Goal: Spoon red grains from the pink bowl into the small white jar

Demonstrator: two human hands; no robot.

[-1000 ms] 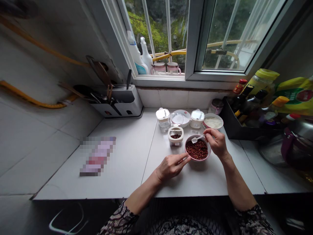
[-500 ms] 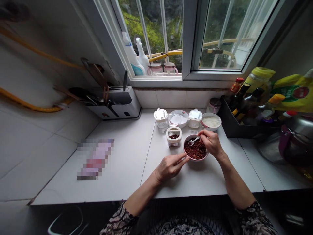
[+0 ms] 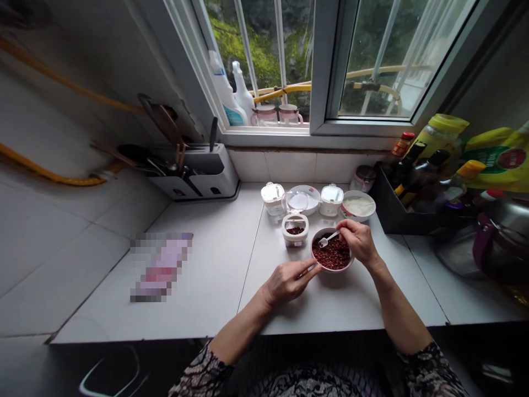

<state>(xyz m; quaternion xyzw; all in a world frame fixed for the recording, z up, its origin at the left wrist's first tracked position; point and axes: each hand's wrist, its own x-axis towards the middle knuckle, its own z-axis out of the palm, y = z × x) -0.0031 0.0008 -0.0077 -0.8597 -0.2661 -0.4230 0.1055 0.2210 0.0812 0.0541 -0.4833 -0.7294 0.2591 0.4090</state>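
3 wht-top jars [image 3: 273,206], 1 dk-lid jar [image 3: 363,181], 3 bowls/dishes [image 3: 336,270], 1 spoon [image 3: 323,242], 2 pink cups [image 3: 266,116].

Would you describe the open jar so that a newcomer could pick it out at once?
Under the window runs a white counter, with a bowl of dark red flakes on it. The open jar stands just left of that bowl, slightly nearer the window. Unlike the two white-lidded jars behind it, which look shut, it shows red flakes inside.

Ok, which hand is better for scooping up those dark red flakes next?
Probably the right hand: it holds the small white plastic spoon over the flakes. The left hand only steadies the round pink-rimmed bowl.
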